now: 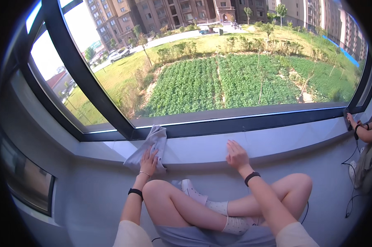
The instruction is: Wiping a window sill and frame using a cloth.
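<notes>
My left hand (pixel 149 161) lies on a crumpled grey cloth (pixel 158 140) with its fingers spread. The cloth drapes over the white window sill (pixel 201 150); its top end rests against the dark window frame (pixel 216 123) and its lower part hangs over the sill's front edge. My right hand (pixel 237 154) is over the sill's front edge, to the right of the cloth, with some fingers extended and others curled. No object shows in it. Whether it touches the sill I cannot tell.
My crossed legs (pixel 179 200) are below the sill. At the far right another person's hand (pixel 350 119) holds a dark cloth or object (pixel 347 119) against the frame. A black cable (pixel 352 176) hangs nearby. Large window panes stand ahead; a smaller dark-framed window (pixel 28 176) is at left.
</notes>
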